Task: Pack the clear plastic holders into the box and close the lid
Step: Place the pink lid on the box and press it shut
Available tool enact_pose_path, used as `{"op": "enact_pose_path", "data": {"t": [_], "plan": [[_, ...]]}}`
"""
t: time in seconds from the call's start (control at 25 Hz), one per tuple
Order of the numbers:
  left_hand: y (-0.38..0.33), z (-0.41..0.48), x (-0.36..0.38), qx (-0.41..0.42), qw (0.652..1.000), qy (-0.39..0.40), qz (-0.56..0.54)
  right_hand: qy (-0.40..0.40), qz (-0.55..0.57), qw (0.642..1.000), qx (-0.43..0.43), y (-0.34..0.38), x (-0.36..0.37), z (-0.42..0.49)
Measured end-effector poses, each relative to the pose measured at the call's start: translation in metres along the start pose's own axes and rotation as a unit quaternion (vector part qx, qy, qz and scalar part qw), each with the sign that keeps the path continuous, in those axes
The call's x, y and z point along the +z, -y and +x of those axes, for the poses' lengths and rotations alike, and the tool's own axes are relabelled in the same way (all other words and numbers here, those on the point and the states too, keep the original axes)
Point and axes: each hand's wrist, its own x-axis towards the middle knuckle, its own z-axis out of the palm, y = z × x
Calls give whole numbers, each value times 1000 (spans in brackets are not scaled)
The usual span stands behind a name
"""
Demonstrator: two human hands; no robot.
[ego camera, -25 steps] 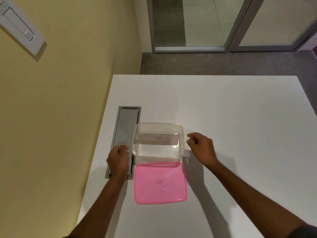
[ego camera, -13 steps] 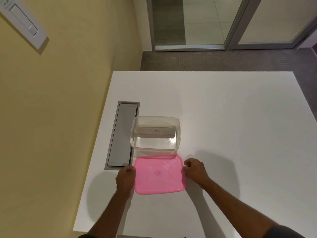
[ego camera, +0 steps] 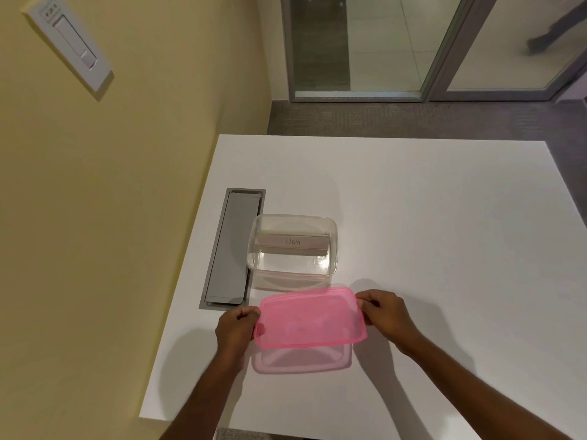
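A clear plastic box [ego camera: 330,230] stands open on the white table [ego camera: 428,217]. Inside it lies a clear plastic holder [ego camera: 293,244] with a card marked "Dog". A translucent pink lid [ego camera: 309,317] hangs a little above the table, just in front of the box, casting a pink shadow below. My left hand [ego camera: 235,328] grips the lid's left edge. My right hand [ego camera: 386,314] pinches its right edge.
A grey metal cable hatch [ego camera: 230,249] is set into the table left of the box. The yellow wall [ego camera: 111,201] runs close along the table's left side. Grey carpet and a glass door lie beyond the far edge.
Both hands left the box's sides, came back to the pink lid and took its edges. The lid now hangs lifted off the table.
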Motion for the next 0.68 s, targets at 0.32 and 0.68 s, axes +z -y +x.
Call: {"op": "enact_pose_path", "data": {"t": [0.32,0.68], "plan": [[-34,-7,-9,-72,988,48,-127,-28,97,990,-96,40,-34,-15],[-77,-14,-8,78,990,22,-116,-115,151,979,-79,78,-37,15]]}}
